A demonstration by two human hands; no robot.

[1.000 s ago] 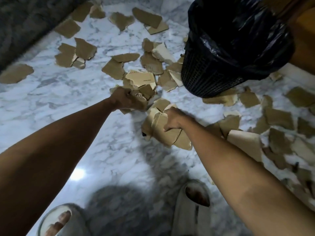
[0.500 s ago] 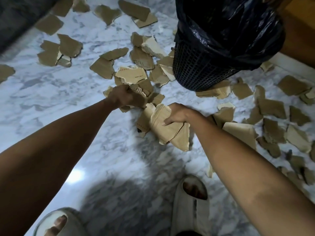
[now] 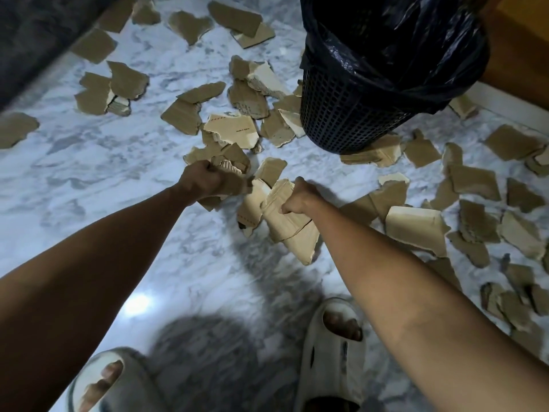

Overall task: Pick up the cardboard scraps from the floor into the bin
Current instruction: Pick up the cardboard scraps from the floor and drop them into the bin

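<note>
The left hand has its fingers curled tight around a crumpled wad of torn brown cardboard scraps; the right hand clutches a bundle of larger pale cardboard pieces that hangs below the fist. More scraps lie scattered over the white marble floor, around the black mesh bin lined with a black plastic bag just beyond the hands.

Seen from above, a left hand and a right hand each grip bunched cardboard scraps over a marble floor littered with torn pieces, near a black bin. Two pale slippers show below.
</note>
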